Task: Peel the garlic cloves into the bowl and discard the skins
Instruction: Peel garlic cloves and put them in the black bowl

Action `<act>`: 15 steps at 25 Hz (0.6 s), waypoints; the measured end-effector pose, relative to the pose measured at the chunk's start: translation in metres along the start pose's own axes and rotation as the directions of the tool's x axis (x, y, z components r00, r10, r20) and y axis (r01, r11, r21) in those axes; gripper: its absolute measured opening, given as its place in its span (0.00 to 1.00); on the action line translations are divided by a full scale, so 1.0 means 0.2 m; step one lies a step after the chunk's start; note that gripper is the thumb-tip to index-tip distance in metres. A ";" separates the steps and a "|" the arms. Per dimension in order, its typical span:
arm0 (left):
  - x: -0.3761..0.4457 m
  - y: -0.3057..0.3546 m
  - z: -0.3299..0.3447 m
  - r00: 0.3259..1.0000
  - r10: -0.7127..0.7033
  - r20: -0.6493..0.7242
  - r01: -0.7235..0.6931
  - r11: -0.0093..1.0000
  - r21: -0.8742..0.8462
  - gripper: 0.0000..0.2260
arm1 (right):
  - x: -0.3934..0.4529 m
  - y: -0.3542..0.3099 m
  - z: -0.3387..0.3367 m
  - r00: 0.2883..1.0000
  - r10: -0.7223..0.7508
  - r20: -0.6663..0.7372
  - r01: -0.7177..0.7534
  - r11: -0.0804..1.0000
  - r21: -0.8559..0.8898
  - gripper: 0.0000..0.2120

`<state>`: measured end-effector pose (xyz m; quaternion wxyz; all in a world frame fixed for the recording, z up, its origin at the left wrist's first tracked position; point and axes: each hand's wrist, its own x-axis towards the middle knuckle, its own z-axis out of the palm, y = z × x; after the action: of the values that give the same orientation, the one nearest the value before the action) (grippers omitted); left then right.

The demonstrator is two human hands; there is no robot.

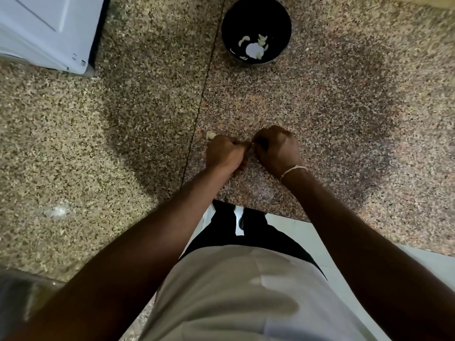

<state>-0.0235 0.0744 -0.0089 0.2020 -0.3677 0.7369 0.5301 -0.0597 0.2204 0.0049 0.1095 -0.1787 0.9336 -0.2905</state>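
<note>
Both hands work at the centre of the granite table (344,119): the left hand (225,153) and the right hand (277,150) have knuckles up, fingers curled under, their grips meeting on a garlic clove (248,144) that is almost wholly hidden between them. For a clean peel, one grip should likely steady the clove while the other strips the skin in short pulls. The bowl (256,29) sits at 12 o'clock with peeled cloves inside; a loose clove (210,135) lies at 11 o'clock of the left hand.
</note>
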 end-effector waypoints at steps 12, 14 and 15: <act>0.05 0.01 -0.01 0.994 -0.093 0.065 0.098 0.992 -0.077 0.11 | 0.02 -0.01 0.00 0.999 0.050 0.003 -0.050 0.998 0.038 0.04; 0.06 0.00 -0.01 0.992 -0.100 0.081 0.107 0.990 -0.095 0.11 | 0.02 -0.01 0.00 0.998 0.067 -0.002 -0.066 0.996 0.062 0.04; 0.06 0.00 -0.01 0.991 -0.104 0.086 0.112 0.988 -0.102 0.10 | 0.02 0.00 0.00 0.997 0.073 -0.006 -0.072 0.995 0.074 0.04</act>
<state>-0.0309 0.0675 -0.0174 0.2399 -0.3959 0.6779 0.5711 -0.0635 0.2180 0.0046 0.1224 -0.1393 0.9287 -0.3212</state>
